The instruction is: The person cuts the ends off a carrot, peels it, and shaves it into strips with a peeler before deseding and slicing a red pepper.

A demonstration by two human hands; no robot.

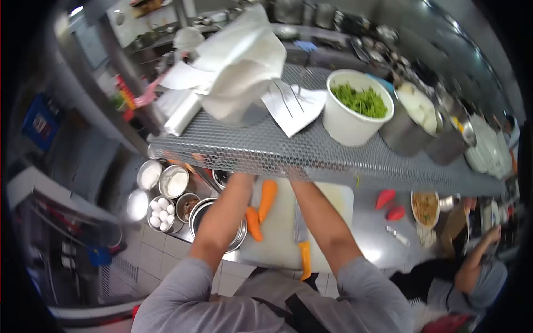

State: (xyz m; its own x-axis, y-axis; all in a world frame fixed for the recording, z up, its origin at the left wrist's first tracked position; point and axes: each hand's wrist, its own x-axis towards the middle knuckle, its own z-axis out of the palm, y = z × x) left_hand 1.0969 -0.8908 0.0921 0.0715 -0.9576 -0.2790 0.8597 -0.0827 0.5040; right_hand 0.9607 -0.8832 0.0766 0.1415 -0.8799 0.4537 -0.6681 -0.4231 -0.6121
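Both my forearms reach forward over the white cutting board and pass under the perforated metal shelf. The shelf hides my hands, so their fingers and anything in them cannot be made out. Two peeled carrot pieces lie on the board by my left forearm. Between my arms a knife with a yellow handle lies on the board, blade pointing away and handle towards me. My right forearm crosses the board to the right of the knife.
Left are a bowl of eggs and several metal bowls. On the shelf stand a white tub of chopped greens and a large bag. Right are red pieces, a small knife and another person's arm.
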